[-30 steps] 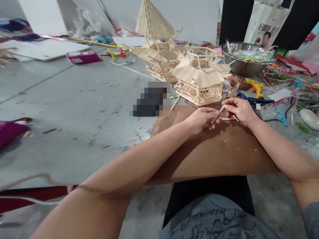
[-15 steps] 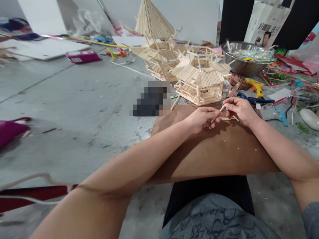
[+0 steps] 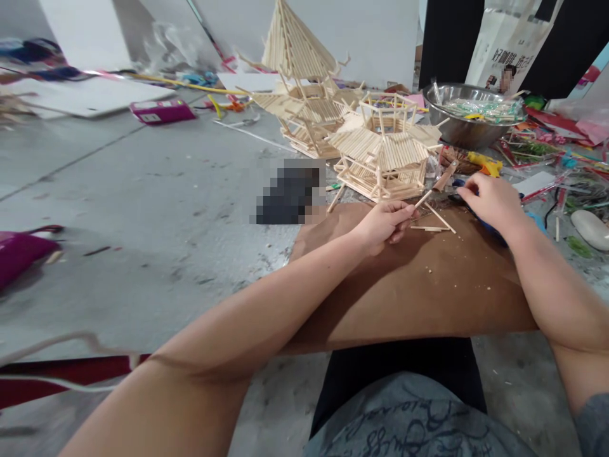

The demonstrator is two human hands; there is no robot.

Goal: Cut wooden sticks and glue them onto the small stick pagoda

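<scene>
My left hand (image 3: 387, 225) is closed in a pinch around a thin wooden stick (image 3: 425, 198), which points up and to the right. My right hand (image 3: 492, 198) has its bent fingers down on a dark blue-handled tool (image 3: 490, 230); the hand covers much of it, and its exact kind does not show. Between the hands, several loose wooden sticks (image 3: 441, 218) lie on a brown board (image 3: 428, 298). Just behind the board stands a roofed stick pavilion model (image 3: 380, 152), and beyond it a taller one with a pointed roof (image 3: 304, 82).
A metal bowl (image 3: 459, 130) of plastic-wrapped bits stands at the back right, near a yellow glue gun (image 3: 485, 164). A white stone-like object (image 3: 590, 228) lies far right. Left of the board is a blurred-out dark object (image 3: 285, 197); a purple packet (image 3: 162, 111) lies farther back.
My right hand has let go of the stick and moved right onto the blue-handled tool. The stick stays in my left hand, which has barely shifted.
</scene>
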